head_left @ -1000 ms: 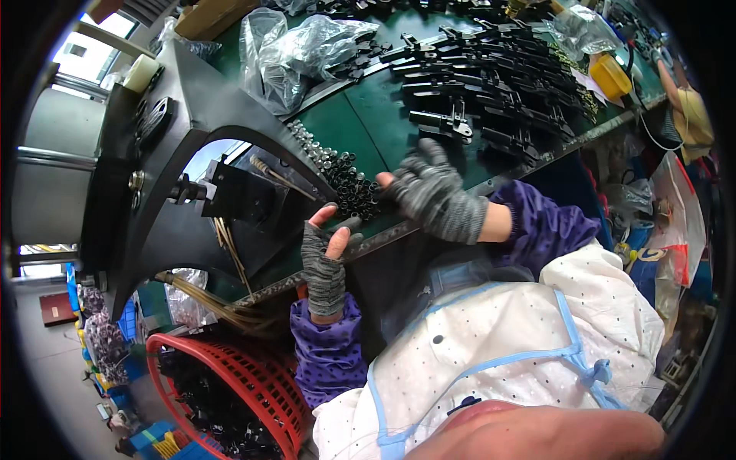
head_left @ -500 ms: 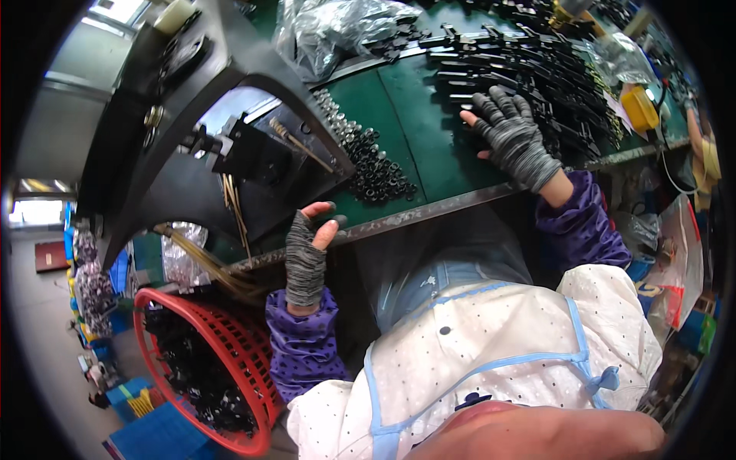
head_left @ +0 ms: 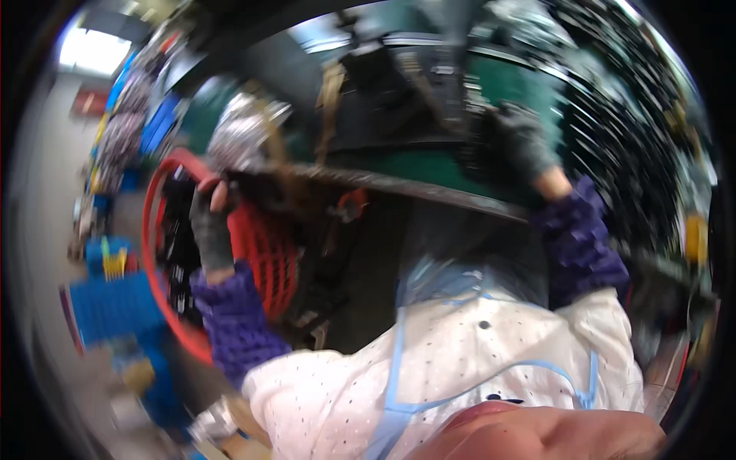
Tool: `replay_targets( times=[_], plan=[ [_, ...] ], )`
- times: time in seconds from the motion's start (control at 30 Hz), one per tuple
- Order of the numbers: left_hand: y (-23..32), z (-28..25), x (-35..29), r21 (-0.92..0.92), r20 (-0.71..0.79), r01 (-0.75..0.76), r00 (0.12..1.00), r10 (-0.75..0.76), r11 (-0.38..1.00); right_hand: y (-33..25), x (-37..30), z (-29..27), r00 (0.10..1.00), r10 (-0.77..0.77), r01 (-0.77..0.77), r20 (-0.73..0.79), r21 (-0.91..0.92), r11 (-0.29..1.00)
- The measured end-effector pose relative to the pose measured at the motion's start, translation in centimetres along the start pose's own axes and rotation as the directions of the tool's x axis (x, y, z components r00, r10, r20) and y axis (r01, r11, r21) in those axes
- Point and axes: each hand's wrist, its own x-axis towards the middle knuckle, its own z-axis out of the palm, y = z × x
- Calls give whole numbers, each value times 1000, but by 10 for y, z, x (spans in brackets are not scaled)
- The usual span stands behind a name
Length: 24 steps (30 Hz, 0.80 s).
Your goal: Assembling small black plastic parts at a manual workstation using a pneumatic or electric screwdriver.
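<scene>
My left hand point(head_left: 210, 226), in a grey fingerless glove, is over the rim of a red plastic basket point(head_left: 244, 238) that holds black parts point(head_left: 180, 245). Its fingertips are smeared, so I cannot see if anything is between them. My right hand point(head_left: 527, 142), gloved alike, reaches over the green bench point(head_left: 429, 165) beside a heap of small dark rings point(head_left: 477, 149). Blur hides its fingers and whether they touch the rings. Rows of long black parts point(head_left: 625, 123) lie to its right.
A dark machine frame point(head_left: 391, 92) stands on the bench. The bench's metal front edge point(head_left: 399, 185) runs between me and the work surface. A clear plastic bag point(head_left: 245, 130) sits behind the basket. Blue crates point(head_left: 115, 307) stand on the floor at left.
The view has swung left and is blurred. My left hand has gone from the bench edge to the basket; my right hand has moved from the long black parts to near the rings.
</scene>
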Motion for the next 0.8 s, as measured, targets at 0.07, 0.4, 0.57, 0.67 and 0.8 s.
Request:
replay_targets(
  times=[0.07, 0.4, 0.57, 0.67, 0.8],
  plan=[
    [-20, -63, 3, -65, -243, 77, 966, -90, 995, -15, 2, -26, 995, -80, 85, 64, -86, 993],
    [-148, -252, -59, 202, -625, 619, 678, -386, 759, -9, -5, -14, 983, -169, 177, 75, -116, 977],
    [-117, -185, -49, 389, -301, 740, 665, -684, 548, -6, -10, -29, 979, -136, 145, 151, -54, 988],
    [-89, -152, -51, 868, -109, 427, 663, -741, 254, -5, -11, -38, 971, -213, 217, 113, -27, 976],
    [-76, -159, -61, 897, -91, 374, 677, -730, 235, -4, -6, -45, 974, -148, 166, 169, -96, 981]
  ],
)
